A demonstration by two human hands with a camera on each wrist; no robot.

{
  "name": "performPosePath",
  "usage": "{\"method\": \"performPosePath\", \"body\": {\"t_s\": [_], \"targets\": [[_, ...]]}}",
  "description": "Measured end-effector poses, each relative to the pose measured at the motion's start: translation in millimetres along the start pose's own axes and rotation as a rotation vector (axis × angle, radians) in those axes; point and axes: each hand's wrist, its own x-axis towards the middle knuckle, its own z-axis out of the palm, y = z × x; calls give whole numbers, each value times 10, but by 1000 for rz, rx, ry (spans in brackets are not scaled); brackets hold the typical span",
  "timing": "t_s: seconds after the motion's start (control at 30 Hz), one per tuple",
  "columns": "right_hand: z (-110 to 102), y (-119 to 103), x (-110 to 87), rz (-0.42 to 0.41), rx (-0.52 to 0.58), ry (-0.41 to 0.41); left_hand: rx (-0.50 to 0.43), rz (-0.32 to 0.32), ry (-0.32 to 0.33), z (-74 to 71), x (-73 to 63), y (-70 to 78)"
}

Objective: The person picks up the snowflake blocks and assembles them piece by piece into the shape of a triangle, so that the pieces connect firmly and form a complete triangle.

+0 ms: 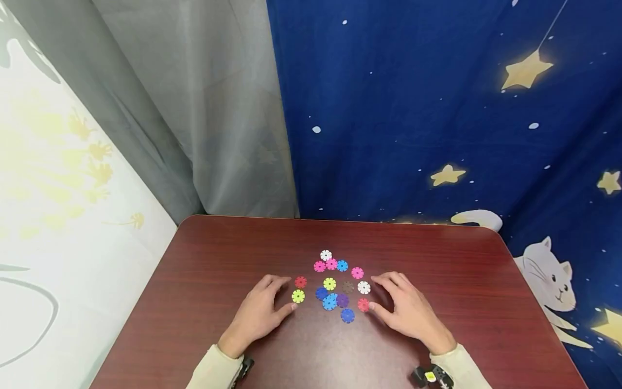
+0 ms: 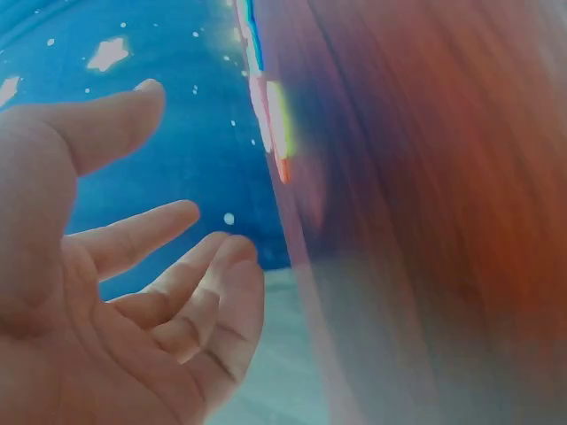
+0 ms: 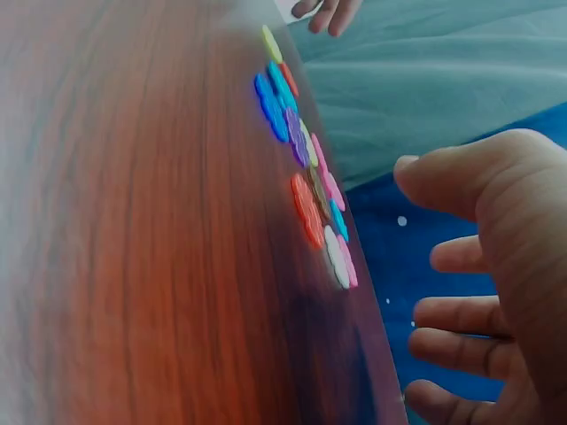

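Observation:
Several flat, notched plastic discs lie loosely grouped on the table between my two hands. My left hand point(image 1: 259, 309) is at the group's left side, fingers relaxed and holding nothing, nearest a red disc point(image 1: 301, 282) and a yellow-green disc point(image 1: 298, 296). On the other side, my right hand point(image 1: 410, 305) curves loosely beside a white disc point(image 1: 364, 287) and a coral-red disc point(image 1: 363, 305); its thumb tip is very close to the coral one, and contact is unclear. Among the middle discs are a purple one point(image 1: 342, 300) and a light blue one point(image 1: 329, 302). The right wrist view shows the discs edge-on.
The dark red wooden table point(image 1: 218, 248) has rounded far corners. Behind it hang a grey curtain point(image 1: 243, 108) and a blue curtain point(image 1: 389, 108) printed with stars and a cat. A pale patterned cloth point(image 1: 58, 216) hangs at the left. Each wrist wears a small black device.

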Motion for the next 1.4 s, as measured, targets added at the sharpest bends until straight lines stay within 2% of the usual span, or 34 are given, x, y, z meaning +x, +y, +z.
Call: {"method": "performPosePath", "body": {"t_s": [0.2,0.47,0.73,1.0,1.13,1.4], "targets": [[59,-77,2,-20,110,-24,-132,38,-72,63,16,49],[138,-147,7,13,234,-88,-225,86,-137,173,70,150],[230,-183,9,68,272,-69,-348,54,-215,334,145,255],[288,-185,4,113,265,-84,-431,-12,-250,466,266,326],[293,-188,8,122,247,-89,-435,-13,-257,533,317,376],[282,-212,-3,136,263,-105,-319,-26,-174,587,350,457]]}}
